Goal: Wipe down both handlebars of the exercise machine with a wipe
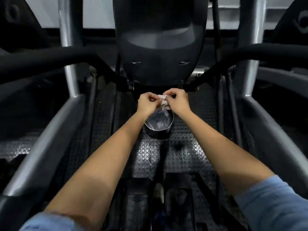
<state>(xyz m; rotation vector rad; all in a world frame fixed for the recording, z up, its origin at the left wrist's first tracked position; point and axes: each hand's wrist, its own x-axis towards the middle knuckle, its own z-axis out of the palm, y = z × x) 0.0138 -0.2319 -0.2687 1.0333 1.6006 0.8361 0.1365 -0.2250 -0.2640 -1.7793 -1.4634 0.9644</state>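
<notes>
1. The floor [180,157] is dark rubber with round bumps, so feet don't slip.
2. A small shiny can [158,129] with a clear bag inside stands on it, right under the hands, likely to catch trash.
3. The left hand [147,104] and right hand [177,101] both pinch a small white wipe [163,99], holding it between them above the can, maybe to open it up.
4. Farther off, the black handlebars [50,55] reach out to each side, well apart from the wipe. They look not yet wiped.
</notes>
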